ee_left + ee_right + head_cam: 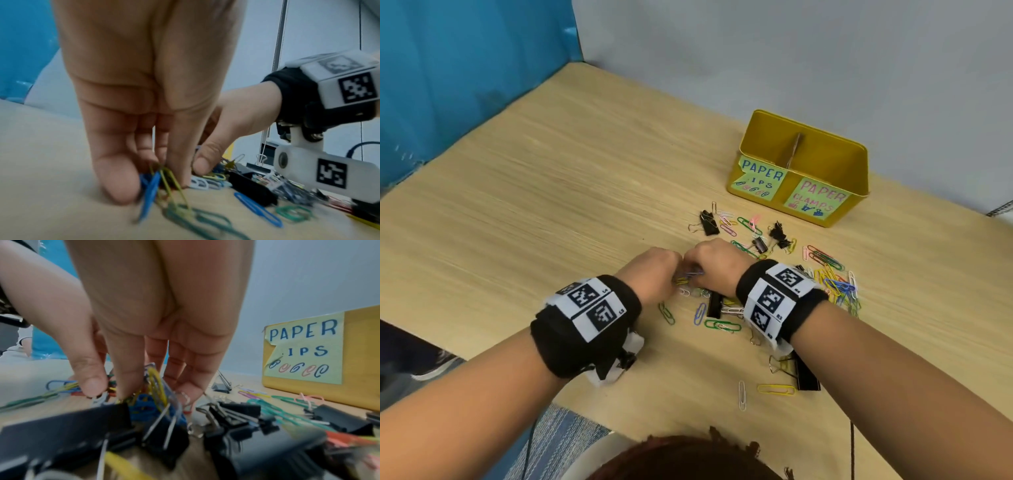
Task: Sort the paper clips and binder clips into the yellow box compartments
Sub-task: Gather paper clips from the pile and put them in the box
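Nearest the right wrist camera, black binder clips [164, 439] crowd the lower frame, mixed with paper clips [156, 386]. The right hand [714, 263] has thumb and fingers curled down, pinching a yellow, blue and silver bunch; the left hand [652, 274], touching it at centre frame, pinches blue and yellow paper clips against the table [551, 188]. Risks, as judged: clips are interlinked, so a lift may drag strays or a binder clip's wire handle into the handful; loose ones may drop during carry. The yellow box [854, 171] stands well apart at upper right, its left compartment labelled for paper clips; a mixed handful would contaminate that compartment.
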The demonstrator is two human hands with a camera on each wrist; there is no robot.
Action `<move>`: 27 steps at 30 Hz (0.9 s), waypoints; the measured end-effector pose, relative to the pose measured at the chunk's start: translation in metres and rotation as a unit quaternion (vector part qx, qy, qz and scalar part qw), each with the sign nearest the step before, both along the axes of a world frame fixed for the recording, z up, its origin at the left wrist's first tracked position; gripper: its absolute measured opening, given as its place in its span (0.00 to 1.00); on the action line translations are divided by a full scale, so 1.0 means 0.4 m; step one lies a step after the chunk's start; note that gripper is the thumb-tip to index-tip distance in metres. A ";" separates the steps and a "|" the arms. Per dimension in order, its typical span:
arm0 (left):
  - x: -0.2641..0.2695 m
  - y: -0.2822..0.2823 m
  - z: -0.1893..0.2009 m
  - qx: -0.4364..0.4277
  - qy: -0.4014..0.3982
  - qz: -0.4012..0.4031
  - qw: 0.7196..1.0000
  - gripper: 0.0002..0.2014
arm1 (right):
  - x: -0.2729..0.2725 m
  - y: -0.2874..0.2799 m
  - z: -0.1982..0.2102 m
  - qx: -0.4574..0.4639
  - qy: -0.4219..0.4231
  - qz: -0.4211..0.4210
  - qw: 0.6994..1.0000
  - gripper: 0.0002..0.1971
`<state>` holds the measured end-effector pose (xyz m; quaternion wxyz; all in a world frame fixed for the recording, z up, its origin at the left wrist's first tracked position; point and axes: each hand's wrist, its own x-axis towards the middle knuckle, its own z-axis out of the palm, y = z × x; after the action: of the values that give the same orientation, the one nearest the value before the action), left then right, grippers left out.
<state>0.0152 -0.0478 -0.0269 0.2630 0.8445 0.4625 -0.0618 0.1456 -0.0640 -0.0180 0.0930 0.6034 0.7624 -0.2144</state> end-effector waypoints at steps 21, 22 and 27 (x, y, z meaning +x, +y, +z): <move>0.222 0.301 0.206 -0.138 -0.397 0.098 0.902 0.13 | 0.308 0.152 0.226 0.162 0.536 -0.396 0.728 0.10; 0.238 0.314 0.220 -0.121 -0.403 0.095 0.902 0.13 | 0.313 0.157 0.238 0.189 0.527 -0.378 0.738 0.09; 0.268 0.341 0.247 -0.084 -0.398 0.071 0.911 0.14 | 0.305 0.146 0.240 0.311 0.462 -0.301 0.774 0.13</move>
<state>0.1225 0.0886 0.0719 0.4988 0.7387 0.3713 0.2600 0.2676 -0.0057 0.0780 -0.5328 0.6265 0.5179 -0.2354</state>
